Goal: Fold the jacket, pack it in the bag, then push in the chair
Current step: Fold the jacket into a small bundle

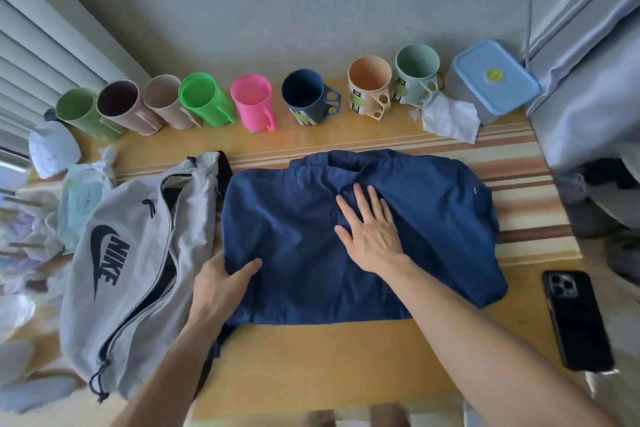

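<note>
A navy blue jacket [433, 218] lies partly folded in the middle of the table, collar toward the wall. My right hand [372, 230] rests flat on its middle with fingers spread. My left hand [220, 284] pinches the jacket's near-left edge between thumb and fingers. A grey Nike bag [128, 253] lies just left of the jacket, its zipper open along its length. A bit of wooden chair back [353, 416] shows at the bottom edge.
Several coloured cups [251, 104] line the wall side of the table. A blue-lidded container [495, 76] and crumpled tissue [450, 120] sit at the back right. A black phone [576, 319] lies at the right. Wipes and plastic bags [81, 201] crowd the left.
</note>
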The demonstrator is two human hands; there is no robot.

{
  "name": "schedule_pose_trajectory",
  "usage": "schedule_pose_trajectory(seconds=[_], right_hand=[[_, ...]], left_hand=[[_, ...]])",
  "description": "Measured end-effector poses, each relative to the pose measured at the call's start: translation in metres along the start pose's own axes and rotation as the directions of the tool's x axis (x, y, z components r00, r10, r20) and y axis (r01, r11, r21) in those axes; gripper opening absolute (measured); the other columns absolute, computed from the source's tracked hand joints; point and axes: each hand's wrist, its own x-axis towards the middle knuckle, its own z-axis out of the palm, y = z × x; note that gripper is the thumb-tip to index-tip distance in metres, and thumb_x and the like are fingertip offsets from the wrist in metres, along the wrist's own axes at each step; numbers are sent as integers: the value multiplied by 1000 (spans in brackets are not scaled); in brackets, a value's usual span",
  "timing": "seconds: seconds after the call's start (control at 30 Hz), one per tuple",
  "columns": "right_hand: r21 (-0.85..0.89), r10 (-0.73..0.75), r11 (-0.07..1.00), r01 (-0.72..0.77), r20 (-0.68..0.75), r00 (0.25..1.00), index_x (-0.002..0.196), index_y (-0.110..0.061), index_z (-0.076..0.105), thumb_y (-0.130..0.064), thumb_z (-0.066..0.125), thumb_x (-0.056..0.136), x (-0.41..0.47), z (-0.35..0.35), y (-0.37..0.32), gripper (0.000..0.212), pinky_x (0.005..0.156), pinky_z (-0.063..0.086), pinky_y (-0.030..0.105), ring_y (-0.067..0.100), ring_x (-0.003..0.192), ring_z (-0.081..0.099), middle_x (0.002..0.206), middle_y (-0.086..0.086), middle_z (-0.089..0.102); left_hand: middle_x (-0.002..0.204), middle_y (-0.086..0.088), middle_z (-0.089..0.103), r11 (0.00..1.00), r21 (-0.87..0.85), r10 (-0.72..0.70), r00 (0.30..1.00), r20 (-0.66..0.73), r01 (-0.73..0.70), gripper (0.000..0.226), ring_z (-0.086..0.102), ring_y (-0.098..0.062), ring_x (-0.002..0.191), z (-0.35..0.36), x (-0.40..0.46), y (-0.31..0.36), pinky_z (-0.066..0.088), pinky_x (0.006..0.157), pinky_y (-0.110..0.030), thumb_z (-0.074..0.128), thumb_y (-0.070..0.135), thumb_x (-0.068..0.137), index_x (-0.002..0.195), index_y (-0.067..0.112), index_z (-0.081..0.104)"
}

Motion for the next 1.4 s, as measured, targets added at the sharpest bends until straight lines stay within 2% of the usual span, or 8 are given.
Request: schedule_pose_trajectory(seconds=[0.23,0.47,0.6,0.77,0.9,1.1,1.27,1.4], right_hand=[[465,54,885,17,-140,989,159,-23,26,-42,42,105,-36,-41,9,59,126,18,39,19,157,6,171,3,9],[997,412,69,-34,2,911,145,-33,48,-63,53,92,-134,-91,64,61,111,41,27,0,133,52,146,-15,54],[982,529,-183,-44,136,837,140,-30,52,-75,56,81,-170,-95,108,74,96,51,23,8,123,62,136,-7,63],[879,628,457,-136,-211,749,145,-30,48,-51,34,103,-186,-80,127,49,116,38,42,12,140,44,152,-7,48],[377,128,926,17,-357,925,153,-24,40,-43,35,107,-156,-55,118,50,125,18,40,23,156,15,166,3,28],[88,-77,993,76,8,997,158,-33,25,-55,29,102,-127,-14,156,61,124,21,46,20,158,-2,171,-1,8],[90,-233,968,232,-8,973,159,-27,24,4,54,82,-148,-37,175,89,127,15,42,20,158,-3,171,-2,5],[-26,-292,953,301,173,941,161,-37,3,20,51,78,-138,-57,199,112,124,25,36,18,156,-13,169,-7,-17]], left_hand=[[70,2,63,923,339,249,954,-165,-183,31,64,-32,79,-18,-50,49,46,65,-37,66,38,88,69,15,58],[128,6,68,585,255,793,609,19,-770,19,69,-20,95,52,-116,152,57,75,-36,62,37,87,88,18,61],[165,1,35,508,155,732,520,440,-847,42,50,-14,138,140,-151,184,50,99,-35,54,59,94,117,25,62],[160,-6,43,477,179,850,503,156,-861,34,36,-21,150,168,-122,155,33,119,-45,40,33,108,133,22,61],[169,-7,21,377,502,843,513,161,-778,45,12,-30,158,184,-57,118,20,124,-54,41,27,107,152,27,44],[172,1,0,271,469,648,520,556,-840,58,-4,-24,159,217,-7,119,9,127,-52,24,52,103,160,42,15],[169,-9,20,25,327,837,199,510,-945,85,17,-28,157,163,-20,93,22,125,-52,50,-3,76,156,23,38],[172,-7,2,-182,353,663,151,733,-918,94,1,-28,159,148,-16,58,12,127,-48,61,19,84,162,33,11]])
